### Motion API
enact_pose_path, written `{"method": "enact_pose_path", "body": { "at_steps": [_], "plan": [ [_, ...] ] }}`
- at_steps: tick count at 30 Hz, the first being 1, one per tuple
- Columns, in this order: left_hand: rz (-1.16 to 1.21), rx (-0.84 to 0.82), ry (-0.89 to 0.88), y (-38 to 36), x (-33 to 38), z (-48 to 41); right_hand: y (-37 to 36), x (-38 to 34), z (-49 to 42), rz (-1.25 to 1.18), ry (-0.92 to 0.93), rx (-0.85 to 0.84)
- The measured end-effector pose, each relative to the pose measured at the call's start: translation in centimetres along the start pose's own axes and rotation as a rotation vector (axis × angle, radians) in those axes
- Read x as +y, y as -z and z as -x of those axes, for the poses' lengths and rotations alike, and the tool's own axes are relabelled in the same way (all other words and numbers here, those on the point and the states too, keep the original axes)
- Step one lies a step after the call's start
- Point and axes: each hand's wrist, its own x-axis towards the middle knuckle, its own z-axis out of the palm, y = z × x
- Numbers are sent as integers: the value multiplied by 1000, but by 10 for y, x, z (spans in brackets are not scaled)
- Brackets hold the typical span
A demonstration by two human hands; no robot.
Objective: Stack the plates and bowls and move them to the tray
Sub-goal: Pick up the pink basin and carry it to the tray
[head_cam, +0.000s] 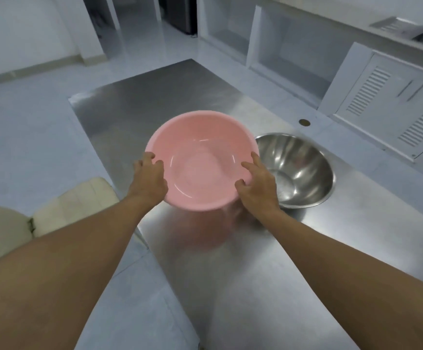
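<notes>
Round pink plastic bowl (201,160) gripped at its rim by left hand (150,179) and right hand (256,188), just beside shiny steel bowl (298,170) on steel table (230,286).

Both hands, left hand (150,176) & right hand (256,188), grip pink bowl (201,160) rim above steel worktop (155,97); steel bowl (296,170) just beside, on right.

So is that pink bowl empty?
Empty: the pink bowl, held by the left hand and right hand, shows only its bare inside.
</notes>
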Motion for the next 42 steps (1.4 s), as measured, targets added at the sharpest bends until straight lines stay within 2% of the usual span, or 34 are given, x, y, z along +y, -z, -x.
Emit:
{"method": "enact_pose_path", "body": {
  "at_steps": [7, 18, 23, 30, 36, 42],
  "plan": [
    [107, 116, -194, 0, 80, -36, 60, 33, -23, 74, -112, 192],
    [220, 76, -369, -52, 165, -45, 103, 102, -8, 27, -378, 282],
    [209, -6, -409, -67, 184, -43, 108, 126, 6, -1, -466, 271],
    [176, -188, -365, -85, 181, -21, 111, 142, 27, -27, -543, 208],
    [10, -297, -362, -73, 192, -5, 115, 144, 53, -44, -571, 189],
    [-99, -380, -431, -72, 205, 19, 132, 147, 90, -46, -624, 174]
  ]
}}
